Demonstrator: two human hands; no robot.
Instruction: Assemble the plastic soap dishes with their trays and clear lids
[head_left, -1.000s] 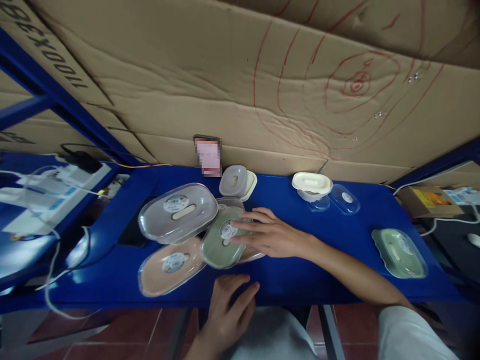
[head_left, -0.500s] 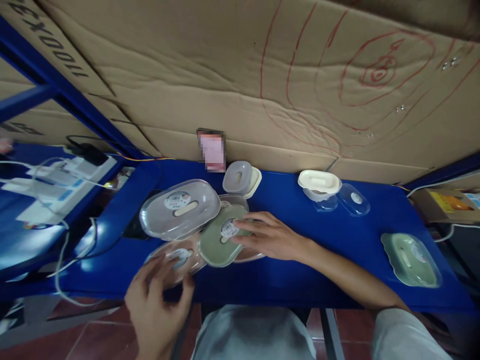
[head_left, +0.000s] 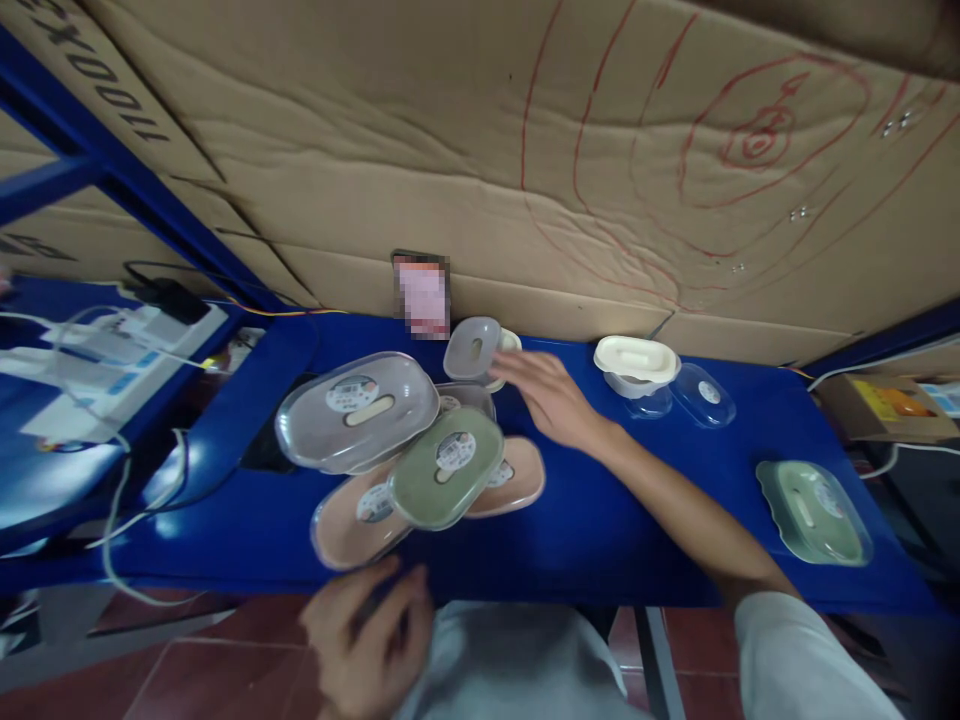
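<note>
1. Right hand (head_left: 551, 398): fingers spread, holding nothing, fingertips reaching toward the small grey lidded container (head_left: 472, 349) at the back of the blue table (head_left: 600, 520).
2. Left hand (head_left: 367, 632): loosely curled below the table's near edge (blurred; whether it holds anything cannot be told).
3. Green oval lid (head_left: 445, 467) rests on two pink lids (head_left: 358, 518), beside the large grey lid (head_left: 356, 410).

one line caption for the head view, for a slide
Right hand reaches toward small grey box behind piled lids on blue table.
</note>
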